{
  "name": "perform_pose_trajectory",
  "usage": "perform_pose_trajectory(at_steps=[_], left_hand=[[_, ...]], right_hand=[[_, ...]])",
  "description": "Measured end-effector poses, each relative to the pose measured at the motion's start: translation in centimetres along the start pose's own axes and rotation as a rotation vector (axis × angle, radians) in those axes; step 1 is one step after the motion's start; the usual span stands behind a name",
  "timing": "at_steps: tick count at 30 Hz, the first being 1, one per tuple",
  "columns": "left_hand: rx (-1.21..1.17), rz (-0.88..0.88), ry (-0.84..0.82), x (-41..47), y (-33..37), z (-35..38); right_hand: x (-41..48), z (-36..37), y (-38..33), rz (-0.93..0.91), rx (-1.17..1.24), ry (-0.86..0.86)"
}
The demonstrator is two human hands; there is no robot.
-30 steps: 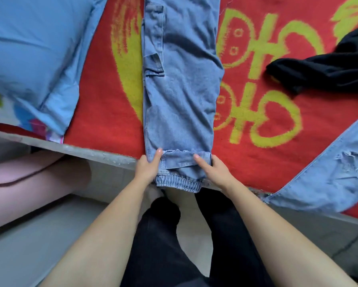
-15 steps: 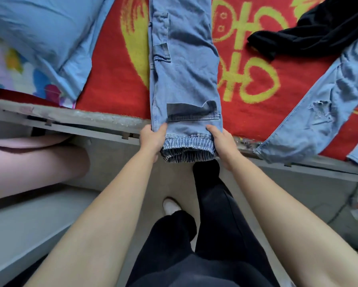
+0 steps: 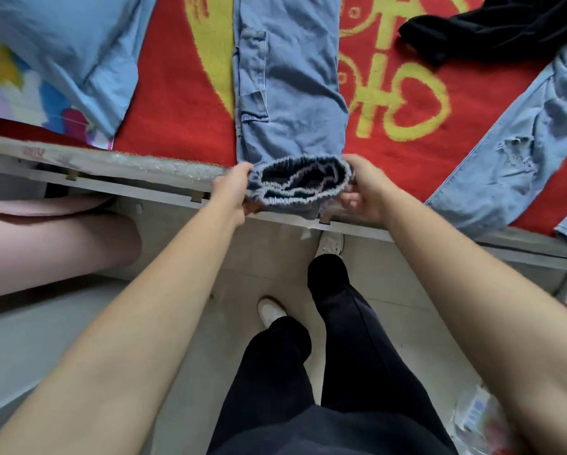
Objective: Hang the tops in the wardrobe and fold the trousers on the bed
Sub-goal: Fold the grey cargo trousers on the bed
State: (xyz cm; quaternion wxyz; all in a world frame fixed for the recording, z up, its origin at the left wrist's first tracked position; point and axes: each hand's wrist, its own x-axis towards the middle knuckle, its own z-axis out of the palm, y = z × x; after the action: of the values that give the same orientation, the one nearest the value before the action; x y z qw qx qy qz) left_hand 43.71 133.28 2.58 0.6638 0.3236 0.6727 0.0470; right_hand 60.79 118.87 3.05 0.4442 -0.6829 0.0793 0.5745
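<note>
The cuffed jeans run off the top edge; ripped jeans and black garment are cropped right.

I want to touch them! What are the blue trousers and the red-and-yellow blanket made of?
The light blue trousers look like washed denim: faded matte weave, stitched pocket seams, gathered elastic cuffs. The red blanket with yellow pattern looks like fuzzy, matte plush or woven pile; its fibre cannot be told.
</note>
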Motion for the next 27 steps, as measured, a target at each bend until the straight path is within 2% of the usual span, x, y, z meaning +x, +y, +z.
perform_pose_trajectory(at_steps=[2, 4, 6, 8, 10, 13, 16, 19, 22, 25, 27], left_hand=[[-0.182, 0.073, -0.049, 1.4, 3.6, 0.9], [-0.215, 0.168, -0.054, 3.2, 5.6, 1.5], [0.006, 0.231, 0.011, 4.9, 6.2, 2.0], [0.317, 0.317, 0.100, 6.5, 5.8, 2.5], [0.587, 0.426, 0.143, 8.0, 4.8, 2.8], [0.720, 0.477, 0.177, 10.1, 4.0, 3.5], [0.616, 0.419, 0.202, 11.7, 4.5, 4.4], [0.494, 0.361, 0.137, 12.3, 5.3, 4.5], [0.486, 0.543, 0.202, 11.8, 6.0, 4.5], [0.361, 0.778, 0.301, 10.4, 7.5, 5.1], [0.317, 0.851, 0.331, 10.4, 8.5, 5.7]], right_hand=[[1.9, 0.4, -4.1, -0.050, 0.055, -0.029], [4.1, 0.7, -6.8, -0.113, 0.065, 0.031], [6.5, 0.6, -7.7, -0.193, -0.039, 0.137], [8.4, 0.2, -7.4, -0.255, -0.393, 0.240], [9.6, -0.1, -6.4, -0.265, -0.664, 0.265], [11.3, -0.4, -5.2, -0.281, -0.700, 0.222], [12.3, -0.2, -5.5, -0.248, -0.614, 0.192], [13.1, -0.2, -6.2, -0.250, -0.500, 0.164], [13.1, 0.0, -7.0, -0.405, -0.571, 0.265], [13.1, 0.1, -8.3, -0.613, -0.515, 0.328], [13.8, 0.2, -9.2, -0.706, -0.464, 0.350]])
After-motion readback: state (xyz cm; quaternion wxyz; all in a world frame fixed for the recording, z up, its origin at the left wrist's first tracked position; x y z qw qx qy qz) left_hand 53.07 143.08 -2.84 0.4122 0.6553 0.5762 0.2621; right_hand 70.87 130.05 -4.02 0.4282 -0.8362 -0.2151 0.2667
